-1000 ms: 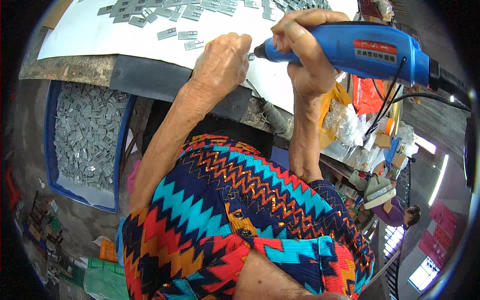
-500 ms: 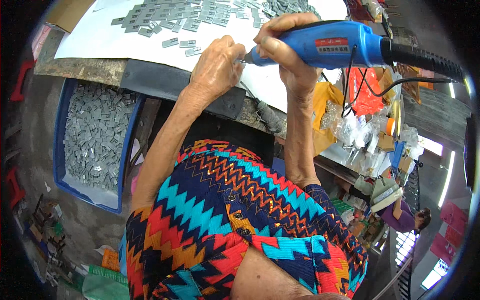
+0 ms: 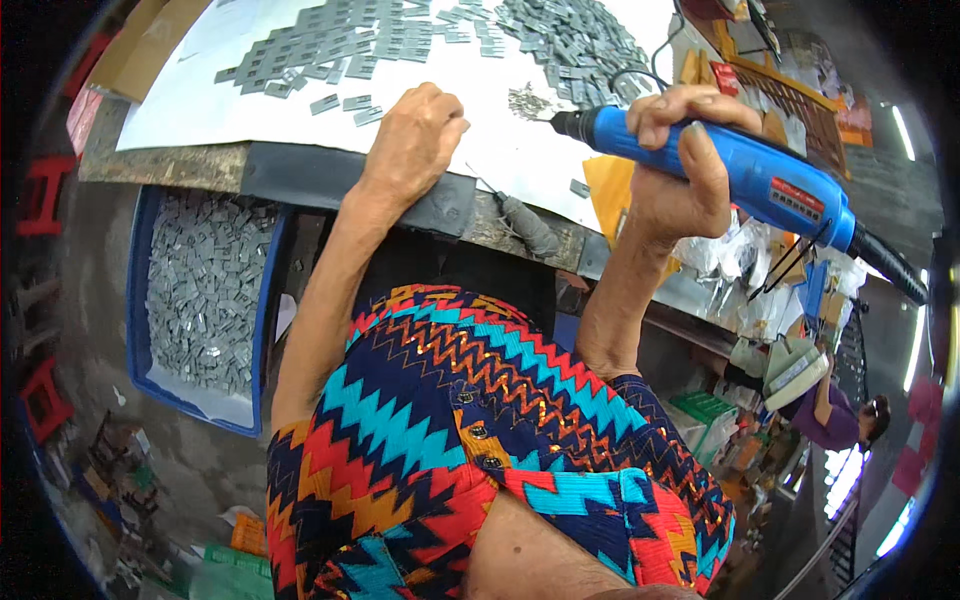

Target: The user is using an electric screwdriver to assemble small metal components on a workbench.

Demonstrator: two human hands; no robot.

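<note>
My right hand [image 3: 685, 185] grips a blue electric screwdriver [image 3: 770, 180], held sideways with its black nose pointing left. Its tip is at a small scatter of tiny screws [image 3: 527, 102] on the white sheet [image 3: 520, 155]. My left hand [image 3: 412, 145] is curled closed above the sheet's near edge; whatever its fingers hold is hidden. Just beyond it lie a few loose grey flat pieces [image 3: 357, 103]. Farther back, many similar pieces [image 3: 320, 45] lie in rows, and a heap of grey pieces [image 3: 585, 55] rises behind the screws.
Below the table's left edge stands a blue bin [image 3: 262, 350] full of grey pieces. A thin tool with a wrapped grey handle [image 3: 527, 226] lies on the front edge. Plastic bags [image 3: 715, 255] crowd the right side. A person [image 3: 835, 415] is at the far right.
My right hand has moved the screwdriver right and away from my left hand, bringing its tip to the screws. My left hand has shifted slightly left; the view has turned slightly.
</note>
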